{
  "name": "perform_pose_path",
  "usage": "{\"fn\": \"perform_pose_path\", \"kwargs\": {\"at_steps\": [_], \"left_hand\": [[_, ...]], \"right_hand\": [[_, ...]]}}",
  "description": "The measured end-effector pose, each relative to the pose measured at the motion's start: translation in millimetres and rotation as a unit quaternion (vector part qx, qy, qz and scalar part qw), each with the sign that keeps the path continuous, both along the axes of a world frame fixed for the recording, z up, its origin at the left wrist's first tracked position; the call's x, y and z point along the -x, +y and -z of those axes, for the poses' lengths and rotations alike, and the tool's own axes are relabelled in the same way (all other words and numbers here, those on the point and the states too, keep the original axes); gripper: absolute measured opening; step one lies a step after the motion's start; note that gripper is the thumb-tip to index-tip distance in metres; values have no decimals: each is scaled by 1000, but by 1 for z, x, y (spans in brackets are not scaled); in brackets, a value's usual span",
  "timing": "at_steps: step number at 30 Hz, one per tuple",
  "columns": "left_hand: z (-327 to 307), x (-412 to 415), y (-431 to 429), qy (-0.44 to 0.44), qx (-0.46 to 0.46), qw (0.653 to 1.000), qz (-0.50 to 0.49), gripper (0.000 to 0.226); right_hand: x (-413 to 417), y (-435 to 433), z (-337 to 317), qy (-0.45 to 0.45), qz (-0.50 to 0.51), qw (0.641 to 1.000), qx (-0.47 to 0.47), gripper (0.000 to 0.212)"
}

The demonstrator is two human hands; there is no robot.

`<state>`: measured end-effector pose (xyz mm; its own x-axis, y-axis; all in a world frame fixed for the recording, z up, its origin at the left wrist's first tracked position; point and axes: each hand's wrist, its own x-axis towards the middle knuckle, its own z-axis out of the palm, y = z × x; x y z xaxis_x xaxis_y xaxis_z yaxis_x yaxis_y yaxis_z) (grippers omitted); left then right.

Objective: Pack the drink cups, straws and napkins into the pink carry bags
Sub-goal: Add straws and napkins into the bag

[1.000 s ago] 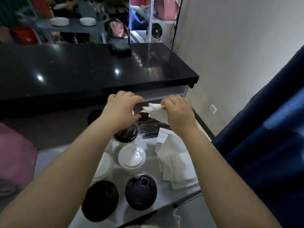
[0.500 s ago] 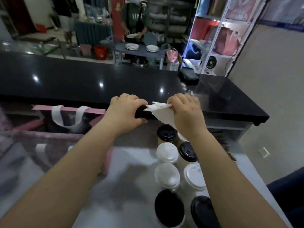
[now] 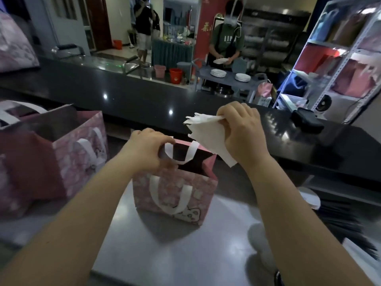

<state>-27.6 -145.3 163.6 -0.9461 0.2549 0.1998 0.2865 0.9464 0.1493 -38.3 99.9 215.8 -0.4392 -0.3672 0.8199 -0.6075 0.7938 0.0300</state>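
Pink carry bag [image 3: 181, 195] upright on grey worktop [image 3: 165, 261], mouth open. Left hand [image 3: 144, 150] curled round its top rim at the left corner, beside the white handle [image 3: 181, 162]. Napkins [image 3: 206, 137], a folded wad, pinched in right hand [image 3: 241, 133], just above and right of the mouth. Second pink bag [image 3: 80, 145] stands left of the left hand. Blurred dark bundle [image 3: 340, 219] right of the right forearm, possibly straws.

A pink bag [image 3: 175, 195] with white handles stands upright and open on the bench [image 3: 165, 254]. Bunched white napkins [image 3: 208, 139] hang just above its right rim.
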Motion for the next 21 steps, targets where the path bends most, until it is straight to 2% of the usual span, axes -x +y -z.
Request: {"fn": "perform_pose_path", "kwargs": {"at_steps": [4,6,8,13,17,21], "left_hand": [[7,11,-37,-52,-63,996,25,85],[13,21,-44,-79,-91,992,28,85],[20,28,-48,-121,-132,983,32,81],[40,40,-55,-198,-205,955,78,97],[49,42,-58,-169,-183,964,93,102],[56,44,-63,-164,-153,969,106,114]], "right_hand": [[6,-48,1,-2,-22,1000,4,19],[7,-69,8,-15,-30,999,9,19],[9,-86,18,-37,-32,999,12,18],[12,-102,50,-107,-16,993,39,22],[15,-97,70,-175,-33,983,39,18],[23,-87,87,-259,-48,964,-44,17]]}}
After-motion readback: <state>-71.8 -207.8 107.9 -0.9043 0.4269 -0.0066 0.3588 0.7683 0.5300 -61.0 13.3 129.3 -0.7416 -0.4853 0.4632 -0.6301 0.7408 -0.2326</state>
